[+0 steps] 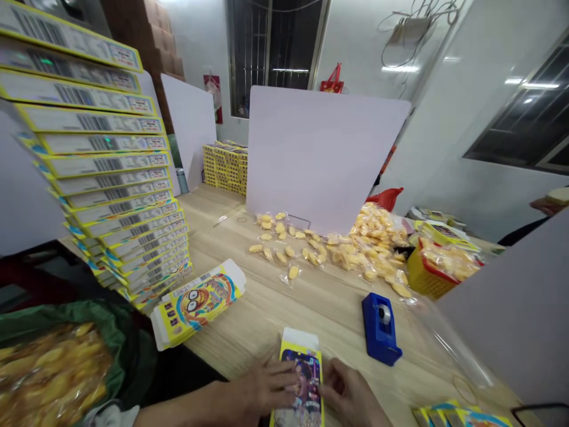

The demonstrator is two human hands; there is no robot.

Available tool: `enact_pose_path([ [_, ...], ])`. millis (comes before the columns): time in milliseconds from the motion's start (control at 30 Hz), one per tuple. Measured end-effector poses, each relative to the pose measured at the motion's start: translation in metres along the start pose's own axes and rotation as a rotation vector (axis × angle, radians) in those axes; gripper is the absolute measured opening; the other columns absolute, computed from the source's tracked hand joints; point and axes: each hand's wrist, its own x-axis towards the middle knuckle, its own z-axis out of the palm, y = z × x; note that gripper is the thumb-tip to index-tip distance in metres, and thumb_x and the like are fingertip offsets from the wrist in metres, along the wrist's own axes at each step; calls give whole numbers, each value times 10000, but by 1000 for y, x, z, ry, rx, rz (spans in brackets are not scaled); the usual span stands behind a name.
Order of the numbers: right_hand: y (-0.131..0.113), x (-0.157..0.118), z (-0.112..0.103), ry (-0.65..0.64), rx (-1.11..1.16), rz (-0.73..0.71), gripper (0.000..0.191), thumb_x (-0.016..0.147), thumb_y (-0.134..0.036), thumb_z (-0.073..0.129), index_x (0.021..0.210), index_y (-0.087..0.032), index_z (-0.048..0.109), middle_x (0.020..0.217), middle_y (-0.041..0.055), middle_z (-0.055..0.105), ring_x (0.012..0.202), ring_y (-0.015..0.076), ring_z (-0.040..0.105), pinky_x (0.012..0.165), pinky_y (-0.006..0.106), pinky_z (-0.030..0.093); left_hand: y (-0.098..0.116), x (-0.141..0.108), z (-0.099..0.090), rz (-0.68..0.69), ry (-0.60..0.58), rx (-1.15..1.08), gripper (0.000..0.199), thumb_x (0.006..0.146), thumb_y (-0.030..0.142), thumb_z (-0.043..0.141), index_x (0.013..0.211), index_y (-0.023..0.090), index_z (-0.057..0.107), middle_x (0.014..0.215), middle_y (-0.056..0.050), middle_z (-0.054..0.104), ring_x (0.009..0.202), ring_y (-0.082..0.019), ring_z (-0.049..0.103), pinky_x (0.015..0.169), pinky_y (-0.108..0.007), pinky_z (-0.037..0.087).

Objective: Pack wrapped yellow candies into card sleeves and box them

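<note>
A yellow box [302, 385] with a dark printed picture stands or lies at the table's front edge, its white top flap raised. My left hand [262, 385] rests on the box's face from the left, fingers stretched across it. On the right side, my right hand [349, 388] touches the box's edge with its fingers curled. Left of them lies a small pile of flat yellow cartons [200, 302] with a cartoon face. A tall stack of yellow-edged boxes [128, 196] rises at the left.
Wrapped yellow pieces [355, 249] spread across the table before a white divider [320, 154]. A blue tape dispenser [381, 329] and a yellow basket [429, 273] are at the right. A green bag [120, 338] holds more pieces at the lower left.
</note>
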Motion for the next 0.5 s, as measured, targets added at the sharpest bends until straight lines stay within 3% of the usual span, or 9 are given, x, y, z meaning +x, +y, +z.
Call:
enact_pose_path([
  [100,-35,42,-16,220,-236,-148,174,687,-437,654,796,-306,622,822,59,664,800,344,625,699,510,501,-40,27,-23,-244,201,21,417,787,398,613,1171,235,611,1183,-121,640,1218,-321,507,1126,-544,212],
  [200,-64,105,-20,317,-360,-292,412,718,-423,620,1083,-232,625,1237,124,583,1154,355,532,939,521,438,-106,59,-61,-684,310,178,533,790,439,596,1263,196,559,1398,-177,455,1352,-396,303,1093,-580,219],
  [267,-74,149,-24,411,-533,-262,531,714,-385,644,1207,-201,574,1404,169,439,1303,368,386,1018,565,337,-155,74,-84,-960,280,222,713,777,523,580,1395,210,413,1509,-188,275,1385,-434,198,1064,-615,217],
  [333,-78,189,-34,540,-703,-180,615,730,-369,657,1300,-196,505,1492,192,295,1383,380,227,1024,630,255,-196,83,-98,-1145,225,220,839,748,645,532,1444,226,322,1538,-194,189,1388,-465,149,1037,-643,216],
  [400,-79,222,-53,661,-790,-102,651,775,-418,631,1360,-203,442,1525,194,210,1405,388,139,1003,671,221,-226,90,-102,-1247,178,210,926,702,742,485,1460,252,276,1544,-196,163,1377,-490,147,1015,-658,215],
  [500,-77,253,-87,686,-767,8,681,832,-496,546,1410,-179,374,1499,214,247,1378,389,211,993,615,280,-249,99,-93,-1288,115,226,1019,611,809,498,1458,291,268,1545,-190,155,1352,-524,167,1001,-666,197],
])
